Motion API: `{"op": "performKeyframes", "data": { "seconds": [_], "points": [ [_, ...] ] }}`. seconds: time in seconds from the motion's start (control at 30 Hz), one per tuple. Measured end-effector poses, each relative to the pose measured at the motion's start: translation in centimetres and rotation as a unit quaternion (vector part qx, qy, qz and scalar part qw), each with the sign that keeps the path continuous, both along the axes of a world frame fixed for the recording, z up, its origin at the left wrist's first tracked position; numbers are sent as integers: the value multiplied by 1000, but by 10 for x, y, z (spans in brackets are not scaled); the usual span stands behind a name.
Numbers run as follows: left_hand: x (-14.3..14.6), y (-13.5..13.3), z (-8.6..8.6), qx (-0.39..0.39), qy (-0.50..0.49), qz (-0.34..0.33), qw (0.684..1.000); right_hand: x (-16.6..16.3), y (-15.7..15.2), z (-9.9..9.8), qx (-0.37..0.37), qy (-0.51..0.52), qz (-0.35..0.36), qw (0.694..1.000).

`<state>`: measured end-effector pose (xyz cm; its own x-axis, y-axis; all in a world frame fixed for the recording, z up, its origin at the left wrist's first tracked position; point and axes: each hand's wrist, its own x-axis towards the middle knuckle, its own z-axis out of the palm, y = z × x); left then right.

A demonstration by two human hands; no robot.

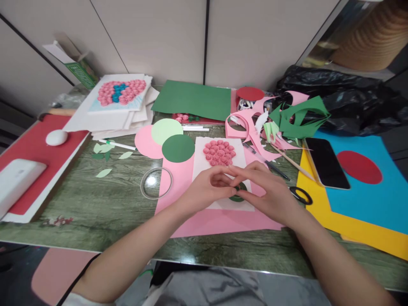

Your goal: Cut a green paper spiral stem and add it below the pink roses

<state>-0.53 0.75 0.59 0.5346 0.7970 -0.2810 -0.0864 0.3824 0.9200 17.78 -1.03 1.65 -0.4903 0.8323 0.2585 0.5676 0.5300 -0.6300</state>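
Note:
Over a white card (pixel 202 170) my left hand (pixel 212 187) and my right hand (pixel 269 189) meet, fingertips closed on a dark green piece of curled paper (pixel 239 196). My fingers cover part of it, so its full shape is hidden. Just beyond them, a cluster of rolled pink paper flowers (pixel 219 152) sits on the card. Beneath the card lies a sheet of pink paper (pixel 204 223). Dark green (pixel 178 148), light green (pixel 167 131) and pink (pixel 148 142) paper circles overlap at the upper left of the card.
Scissors (pixel 301 195), a wooden stick (pixel 293 163), a pen (pixel 269 163) and a phone (pixel 327 162) lie to the right, near green scraps (pixel 302 117). A ring of tape (pixel 143 183) and paper leaves (pixel 104 173) are left. A green sheet (pixel 194 100) lies at the back.

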Motion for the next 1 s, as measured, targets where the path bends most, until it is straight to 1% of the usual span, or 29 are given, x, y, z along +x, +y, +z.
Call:
{"op": "performKeyframes", "data": {
  "seconds": [0.13,0.33,0.43,0.63,0.8,0.93,1.0],
  "points": [
    [4,-4,0,-1,-36,18,999,-3,1,-2,39,9,-4,999],
    [7,-8,-4,-10,-82,26,996,-9,0,-8,79,6,-16,997],
    [6,-7,-4,-25,-79,35,996,-9,-1,-8,66,8,-20,998],
    [3,-3,-2,-49,-59,36,996,-3,-2,-2,11,13,-23,1000],
    [-2,1,-3,-12,-35,-2,999,-1,-1,2,-26,-16,-11,999],
    [-5,2,2,66,34,-43,996,-1,0,1,-53,-43,31,997],
    [-5,1,5,106,67,-46,991,-1,1,0,-51,-50,47,996]
  ]
}}
